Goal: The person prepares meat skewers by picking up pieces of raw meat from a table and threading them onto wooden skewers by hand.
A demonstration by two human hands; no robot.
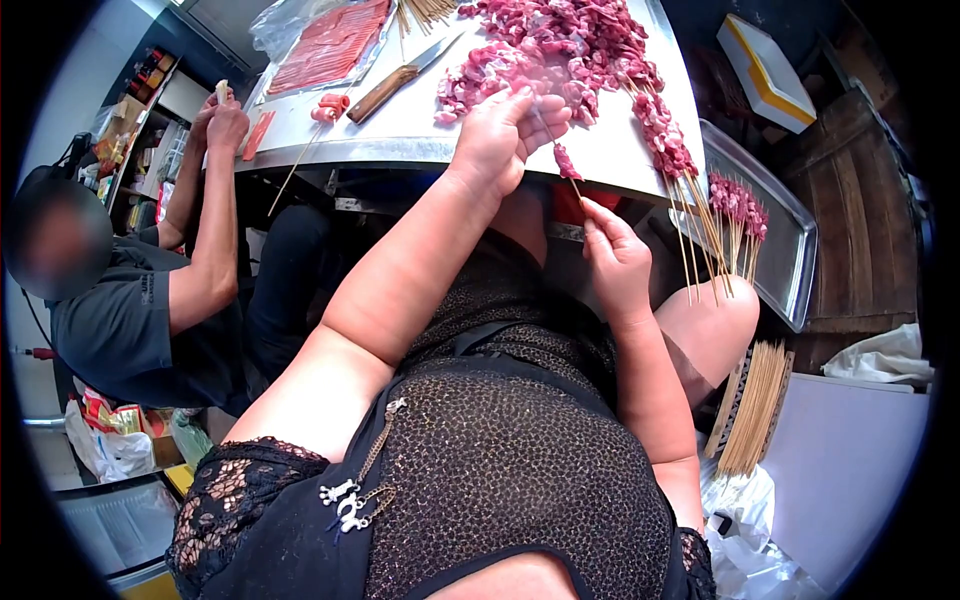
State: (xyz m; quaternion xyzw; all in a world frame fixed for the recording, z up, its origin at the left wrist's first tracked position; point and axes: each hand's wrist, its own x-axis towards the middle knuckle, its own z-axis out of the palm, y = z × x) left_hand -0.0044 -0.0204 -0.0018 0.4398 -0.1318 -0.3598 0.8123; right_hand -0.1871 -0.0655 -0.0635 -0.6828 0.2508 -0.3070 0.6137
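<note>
In my right hand (615, 255), the thumb and fingers pinch the lower end of a bamboo skewer (578, 190). A piece of raw meat (566, 162) is threaded on it, and its upper end runs up beside my left hand (508, 135). My left hand is open over the table's front edge, its fingers stretched and slightly blurred, with nothing I can make out in them. Just beyond those fingers lies a heap of cut raw meat (575, 45) on the white table (425, 125). Loaded meat skewers (660, 135) lie at the right edge, their bare sticks sticking out.
A knife (385, 92) and sliced meat on plastic (330, 50) lie at left. A co-worker (130, 300) sits there, hands raised. At right are a metal tray (797, 270) with more meat skewers (738, 208), a bundle of bare skewers (755, 415) and a white-yellow box (765, 75).
</note>
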